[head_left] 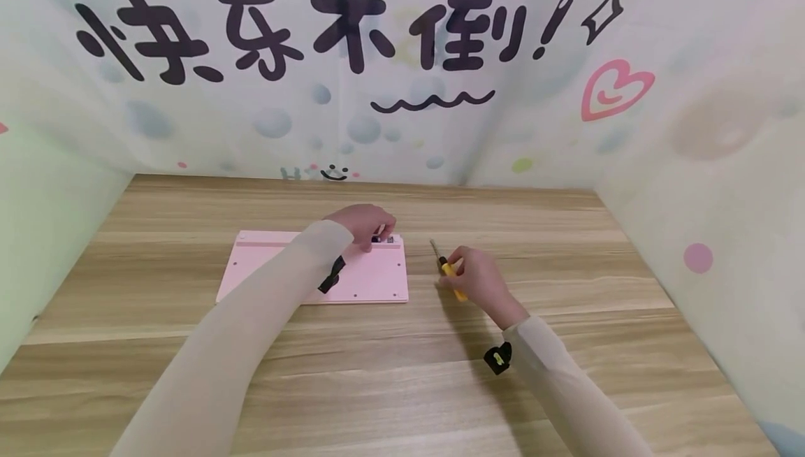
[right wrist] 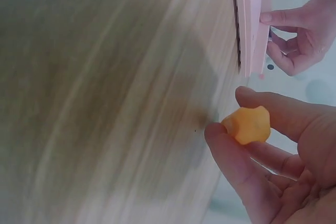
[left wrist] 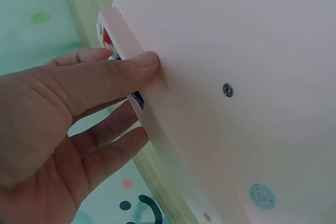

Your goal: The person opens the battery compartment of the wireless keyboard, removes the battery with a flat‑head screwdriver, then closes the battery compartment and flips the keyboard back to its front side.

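Observation:
A flat pink panel with small screws, which looks like an upturned keyboard [head_left: 371,279], lies on the table left of centre. My left hand [head_left: 363,223] grips its raised far edge; the thumb [left wrist: 142,62] lies on the pink surface and the other fingers reach round the far side. Between them, an open slot shows a dark battery-like piece [left wrist: 138,99], partly hidden by the thumb. To the right, my right hand [head_left: 481,279] pinches a screwdriver [head_left: 449,272] by its yellow handle between thumb and fingers. Its metal shaft points away from me, apart from the keyboard.
The wood-grain table [head_left: 377,380] extends around the keyboard. A white printed curtain [head_left: 534,142] with large black characters hangs behind it and along the sides. Dark wrist straps [head_left: 499,358] sit at both pale sleeves.

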Demonstrator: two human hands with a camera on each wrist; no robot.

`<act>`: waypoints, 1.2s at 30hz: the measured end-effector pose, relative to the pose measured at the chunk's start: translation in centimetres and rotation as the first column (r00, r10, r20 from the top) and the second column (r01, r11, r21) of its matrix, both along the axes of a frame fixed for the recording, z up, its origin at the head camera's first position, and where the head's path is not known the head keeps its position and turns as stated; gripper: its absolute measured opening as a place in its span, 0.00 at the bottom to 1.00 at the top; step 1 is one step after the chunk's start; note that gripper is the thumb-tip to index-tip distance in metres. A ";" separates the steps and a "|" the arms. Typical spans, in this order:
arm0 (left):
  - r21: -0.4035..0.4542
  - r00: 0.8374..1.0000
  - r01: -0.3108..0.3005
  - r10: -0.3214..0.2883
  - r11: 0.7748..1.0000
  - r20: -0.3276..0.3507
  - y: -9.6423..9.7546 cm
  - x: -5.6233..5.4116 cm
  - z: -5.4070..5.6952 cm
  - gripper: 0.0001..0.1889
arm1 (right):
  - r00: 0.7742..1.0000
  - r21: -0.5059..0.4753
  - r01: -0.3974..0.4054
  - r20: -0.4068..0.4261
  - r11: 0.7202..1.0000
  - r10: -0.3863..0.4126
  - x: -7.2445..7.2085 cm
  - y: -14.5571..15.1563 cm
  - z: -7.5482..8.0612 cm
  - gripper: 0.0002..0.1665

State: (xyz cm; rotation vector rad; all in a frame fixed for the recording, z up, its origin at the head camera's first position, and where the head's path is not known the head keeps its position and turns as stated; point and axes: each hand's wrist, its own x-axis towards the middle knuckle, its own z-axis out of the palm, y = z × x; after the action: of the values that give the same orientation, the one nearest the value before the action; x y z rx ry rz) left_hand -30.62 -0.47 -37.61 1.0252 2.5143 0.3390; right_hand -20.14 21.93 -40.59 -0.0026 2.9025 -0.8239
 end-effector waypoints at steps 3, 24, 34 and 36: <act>0.002 1.000 -0.002 0.002 1.000 -0.010 0.0 0.1 0.1 0.14 | 1.000 0.000 0.013 0.000 1.000 -0.013 0.0 -0.1 -0.1 0.21; 0.129 0.990 0.026 -0.007 0.991 -0.144 -1.1 1.2 -0.8 0.10 | 0.999 0.029 0.046 0.002 0.999 -0.046 0.1 0.7 -0.9 0.24; 0.197 0.989 0.040 -0.010 0.980 -0.149 -1.4 1.3 -0.9 0.06 | 0.998 0.077 0.059 0.033 0.995 -0.062 0.3 1.0 -0.4 0.24; 0.220 0.991 0.024 0.007 0.975 -0.137 -1.3 1.3 -0.8 0.05 | 0.997 0.063 0.063 0.044 0.996 -0.066 0.3 1.0 -0.4 0.24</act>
State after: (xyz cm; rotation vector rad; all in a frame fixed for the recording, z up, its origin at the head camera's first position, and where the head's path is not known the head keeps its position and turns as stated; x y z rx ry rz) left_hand -29.32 -1.82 -38.43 1.1794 2.6383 0.5751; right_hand -19.89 22.92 -40.98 0.1155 2.8969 -0.7339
